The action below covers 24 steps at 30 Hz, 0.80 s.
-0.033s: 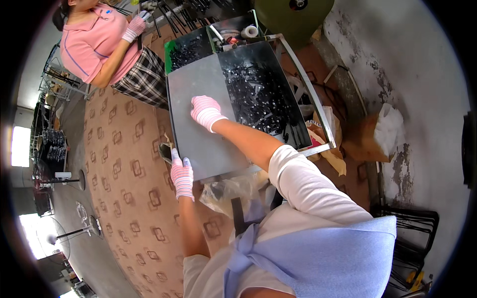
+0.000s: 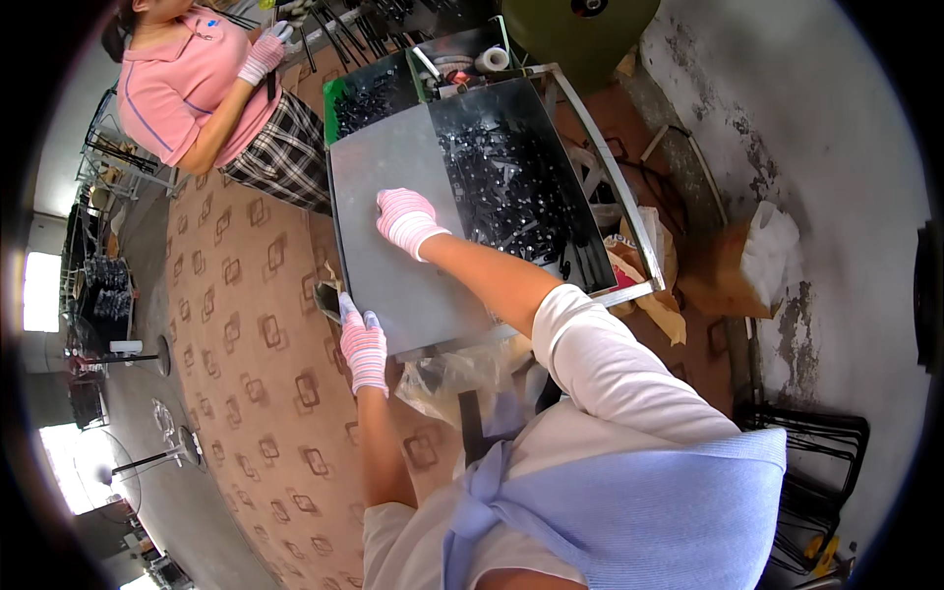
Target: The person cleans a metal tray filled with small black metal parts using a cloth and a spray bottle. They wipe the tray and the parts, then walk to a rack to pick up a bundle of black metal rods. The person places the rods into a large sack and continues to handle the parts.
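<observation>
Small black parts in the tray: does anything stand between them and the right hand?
Nothing visible does: the right hand is over the grey panel; the small black parts lie exposed beyond the panel's right edge.

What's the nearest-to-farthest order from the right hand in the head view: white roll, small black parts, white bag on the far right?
From the right hand:
1. Small black parts: just to its right.
2. White roll: farther ahead, slightly right.
3. White bag: far off to the right.
</observation>
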Tool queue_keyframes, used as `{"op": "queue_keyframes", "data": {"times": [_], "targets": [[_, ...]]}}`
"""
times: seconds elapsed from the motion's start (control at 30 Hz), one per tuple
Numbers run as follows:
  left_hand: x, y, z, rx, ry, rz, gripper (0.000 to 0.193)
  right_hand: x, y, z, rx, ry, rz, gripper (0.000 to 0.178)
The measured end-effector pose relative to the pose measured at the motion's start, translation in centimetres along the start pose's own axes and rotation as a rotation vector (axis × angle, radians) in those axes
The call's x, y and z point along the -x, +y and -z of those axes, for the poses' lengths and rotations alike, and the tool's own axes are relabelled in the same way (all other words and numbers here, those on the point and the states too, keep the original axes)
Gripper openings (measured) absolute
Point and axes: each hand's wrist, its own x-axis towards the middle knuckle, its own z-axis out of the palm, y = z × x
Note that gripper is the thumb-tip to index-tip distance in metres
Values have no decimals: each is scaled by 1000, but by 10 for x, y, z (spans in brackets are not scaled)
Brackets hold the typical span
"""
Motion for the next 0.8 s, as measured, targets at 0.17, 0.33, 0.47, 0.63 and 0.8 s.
{"op": "queue_keyframes", "data": {"times": [0.17,0.33,0.47,0.63,0.8], "targets": [[8,13,-3,-171,16,71,55,35,12,9,-189,48,140,36],[31,-11,-9,25,370,-232,51,152,49,33,-358,31,340,42],[92,21,-6,121,447,-361,43,227,97,67,-433,110,139,27],[127,28,-27,119,360,-558,37,243,135,84,-320,187,101,23],[120,70,-42,104,221,-629,39,173,140,86,110,-65,127,22]]}}
